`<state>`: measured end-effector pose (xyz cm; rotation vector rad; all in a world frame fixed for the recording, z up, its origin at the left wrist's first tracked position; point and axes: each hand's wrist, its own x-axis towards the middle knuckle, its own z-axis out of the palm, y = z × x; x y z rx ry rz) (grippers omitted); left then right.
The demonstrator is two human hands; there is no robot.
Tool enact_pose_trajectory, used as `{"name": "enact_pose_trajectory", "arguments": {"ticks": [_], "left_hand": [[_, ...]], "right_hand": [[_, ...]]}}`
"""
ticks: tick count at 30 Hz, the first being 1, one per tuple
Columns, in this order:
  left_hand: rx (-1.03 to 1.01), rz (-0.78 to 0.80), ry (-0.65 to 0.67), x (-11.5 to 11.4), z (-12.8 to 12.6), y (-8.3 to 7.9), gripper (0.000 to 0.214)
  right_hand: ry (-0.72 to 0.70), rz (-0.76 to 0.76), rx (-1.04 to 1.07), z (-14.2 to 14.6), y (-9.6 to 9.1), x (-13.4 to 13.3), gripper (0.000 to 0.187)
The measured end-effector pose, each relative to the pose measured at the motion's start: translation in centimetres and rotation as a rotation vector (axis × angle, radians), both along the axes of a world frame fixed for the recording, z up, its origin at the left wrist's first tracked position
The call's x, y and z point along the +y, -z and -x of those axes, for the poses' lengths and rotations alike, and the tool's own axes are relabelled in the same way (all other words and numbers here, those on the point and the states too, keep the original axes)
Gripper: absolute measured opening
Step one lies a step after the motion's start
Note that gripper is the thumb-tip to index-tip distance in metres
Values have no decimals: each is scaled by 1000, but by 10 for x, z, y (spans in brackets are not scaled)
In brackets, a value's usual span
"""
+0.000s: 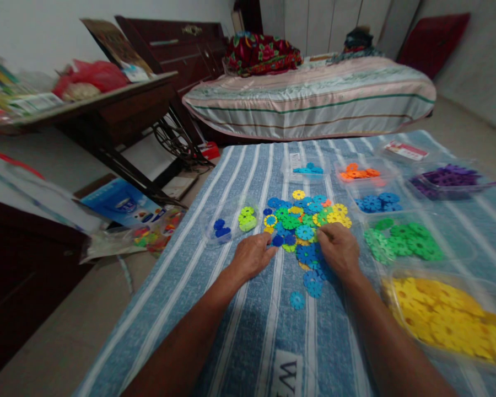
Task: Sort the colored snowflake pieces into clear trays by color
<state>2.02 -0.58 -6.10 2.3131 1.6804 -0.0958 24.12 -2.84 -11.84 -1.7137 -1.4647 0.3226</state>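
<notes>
A mixed pile of notched plastic snowflake discs point(290, 221) in blue, green, yellow and orange lies on the striped cloth. At its left edge, my left hand point(253, 256) pinches a small dark blue disc point(278, 241) between thumb and fingertips. My right hand point(341, 251) is at the pile's right side, fingers curled closed; whatever they hold is hidden. Below the pile, a lone blue disc point(297, 300) rests on the cloth. Left of my left hand, a clear divided box point(209, 229) has dark blue discs point(222, 228) and lime discs point(247, 219) in separate compartments.
Clear tubs along the right contain yellow discs point(446, 314), green discs point(413, 240), blue discs point(378, 202) and purple discs point(452, 176). Farther back are tubs of orange discs point(359, 171) and light blue discs point(310, 169). A bed point(314, 105) stands beyond; a sewing table point(119, 102) is at left.
</notes>
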Motion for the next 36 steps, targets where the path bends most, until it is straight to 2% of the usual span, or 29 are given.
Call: {"name": "enact_pose_trajectory", "arguments": {"ticks": [6, 10, 14, 20, 26, 36], "left_hand": [[-52, 3, -21, 0, 0, 0, 19], [-121, 22, -47, 1, 2, 2, 30], [-196, 42, 7, 2, 1, 2, 38], [-172, 36, 44, 3, -2, 1, 35], [-153, -13, 64, 2, 0, 7, 37], [-290, -101, 61, 6, 5, 14, 31]], "right_hand": [[2, 10, 0, 1, -1, -1, 28], [3, -4, 13, 1, -1, -1, 27], [4, -12, 17, 1, 0, -1, 27], [6, -7, -1, 0, 1, 0, 27], [2, -17, 13, 1, 1, 0, 27], [-9, -25, 13, 2, 2, 4, 25]]}}
